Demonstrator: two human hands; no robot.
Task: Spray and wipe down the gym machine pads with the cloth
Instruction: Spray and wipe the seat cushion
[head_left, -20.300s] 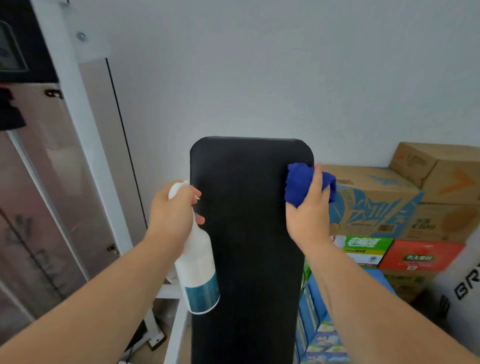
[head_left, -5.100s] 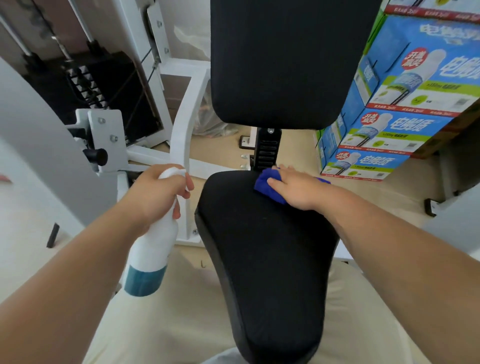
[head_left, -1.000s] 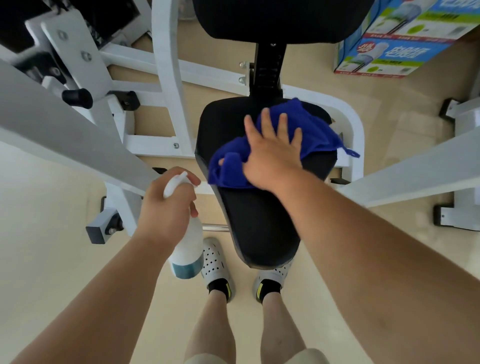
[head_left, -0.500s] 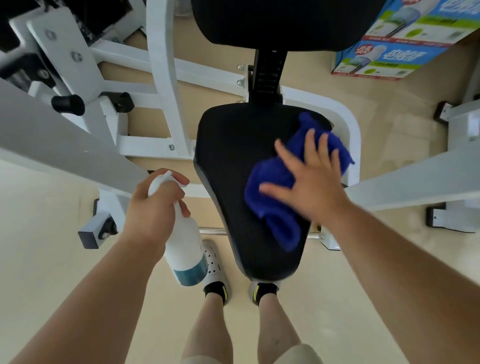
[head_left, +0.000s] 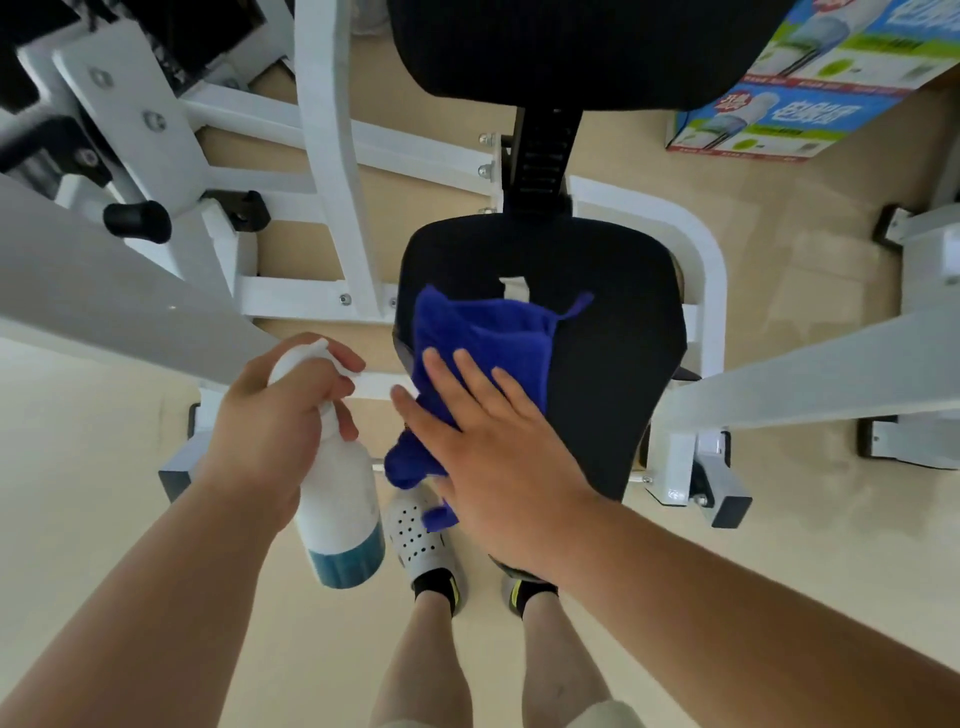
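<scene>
The black seat pad (head_left: 613, 332) of the gym machine lies below me, with the black back pad (head_left: 571, 47) above it at the top of the view. A blue cloth (head_left: 483, 338) lies spread over the seat's left half and hangs off its left edge. My right hand (head_left: 493, 452) presses flat on the cloth with straight fingers. My left hand (head_left: 275, 410) grips the head of a white spray bottle (head_left: 337, 499) with a teal band, held upright just left of the seat.
White machine frame bars (head_left: 332, 156) run left of and behind the seat. Grey arm beams (head_left: 810, 379) cross at both sides. Printed boxes (head_left: 789, 109) stand on the floor at top right. My feet in white shoes (head_left: 421, 540) stand under the seat front.
My right hand has swept the cloth from the seat's right side to its left edge and front. The bottle in my left hand stays about where it was.
</scene>
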